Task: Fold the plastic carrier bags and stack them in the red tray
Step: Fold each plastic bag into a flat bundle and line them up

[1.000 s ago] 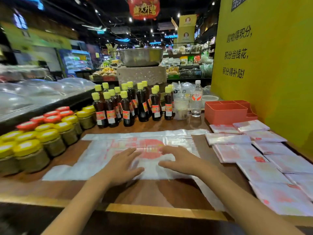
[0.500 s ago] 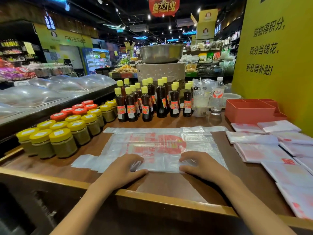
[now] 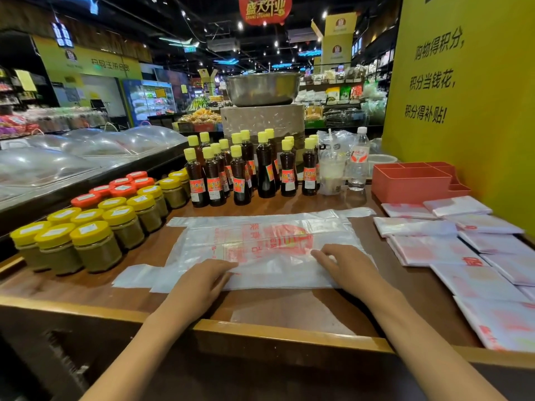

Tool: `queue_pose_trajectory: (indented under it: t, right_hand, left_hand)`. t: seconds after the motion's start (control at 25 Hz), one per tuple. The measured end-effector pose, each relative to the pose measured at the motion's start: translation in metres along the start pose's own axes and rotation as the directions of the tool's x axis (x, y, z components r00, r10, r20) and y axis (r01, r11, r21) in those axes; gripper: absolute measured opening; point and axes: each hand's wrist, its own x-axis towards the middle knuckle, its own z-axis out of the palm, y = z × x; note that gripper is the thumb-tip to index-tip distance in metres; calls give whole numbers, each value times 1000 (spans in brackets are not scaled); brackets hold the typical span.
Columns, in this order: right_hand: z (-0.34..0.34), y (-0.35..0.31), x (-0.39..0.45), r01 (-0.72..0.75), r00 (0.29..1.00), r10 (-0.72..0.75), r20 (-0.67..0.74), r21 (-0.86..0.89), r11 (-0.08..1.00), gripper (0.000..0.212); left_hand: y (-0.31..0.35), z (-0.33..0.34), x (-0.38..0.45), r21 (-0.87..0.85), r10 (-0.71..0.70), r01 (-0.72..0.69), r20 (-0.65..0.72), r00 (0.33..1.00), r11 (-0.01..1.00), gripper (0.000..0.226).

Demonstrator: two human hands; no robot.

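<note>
Folded bags (image 3: 474,273), right of the red tray (image 3: 411,183): nearest ones cut by frame's right edge. Tray interior hidden behind its front wall; contents indeterminable. Bottle labels (image 3: 214,185) left of tray: print too small to read. Both forearms leave frame at bottom.

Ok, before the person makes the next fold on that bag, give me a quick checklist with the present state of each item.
1. Translucent red-printed plastic carrier bag lies flat on the brown wooden counter: ok.
2. Left hand rests on the bag's near edge: ok.
3. Right hand rests on the bag's near edge: ok.
4. Bag clear of the dark sauce bottles: ok.
5. Red plastic tray reachable, unobstructed: ok.
6. Tray holds room for bags: cannot tell.
7. Folded white bags already in the tray: not ok, on the counter.
</note>
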Motion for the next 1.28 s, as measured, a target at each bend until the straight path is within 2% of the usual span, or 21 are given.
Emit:
queue_pose_trajectory:
  t: [0.12,0.16,0.2,0.24,0.28,0.32,0.36,0.44,0.48,0.6,0.72,0.88,1.0,1.08,1.28]
  right_hand:
    - [-10,17,2,-197,970,154,-186,-236,952,25]
    - [-12,21,3,-232,951,154,-268,-293,927,18]
    - [-13,22,3,-211,935,90,-344,-335,918,13]
    - [-12,20,4,-110,919,-39,-391,-349,931,13]
    - [-10,14,3,62,896,-209,-392,-354,933,16]
    - [-7,3,-1,240,901,-326,-287,-297,924,20]
    - [-3,-9,-5,348,913,-381,-145,-207,914,31]
    - [3,-25,-9,387,922,-381,68,-154,909,54]
    - [6,-25,-8,374,927,-364,90,-180,910,54]
    - [1,-11,-6,270,963,-257,86,-213,939,35]
    - [-6,-1,-7,178,983,-162,86,-233,956,30]
    - [-11,7,-8,141,988,-116,105,-268,953,23]
    - [-27,14,-8,125,984,-83,158,-276,953,23]
    - [-39,14,-6,112,969,-58,242,-215,970,23]
    - [-79,10,-5,65,950,-78,304,52,997,12]
  left_hand:
    - [0,0,-1,-16,-23,23,-26,999,1000,33]
    - [1,0,-2,-9,-32,32,-26,999,999,33]
    - [1,0,-2,1,-37,38,-29,999,999,34]
    - [2,-1,-2,2,-49,49,-28,998,999,34]
    - [2,-2,-2,-3,-56,56,-30,998,998,34]
    - [3,-3,-3,-10,-62,62,-27,998,998,34]
    - [4,-3,-3,-13,-66,65,-27,997,998,32]
    - [5,-5,-4,-11,-62,62,-25,998,998,29]
    - [6,-6,-5,-11,-58,58,-25,998,998,28]
    - [5,-9,-6,-13,-53,53,-22,998,999,27]
    - [1,-14,-7,8,-60,60,77,995,998,25]
    - [-6,-32,-9,90,-42,24,207,977,996,28]
    - [-11,-49,-12,13,-38,36,294,955,999,23]
    - [-12,-57,-10,-10,-27,33,333,943,999,19]
    - [-13,-85,0,-12,-59,72,460,886,997,20]
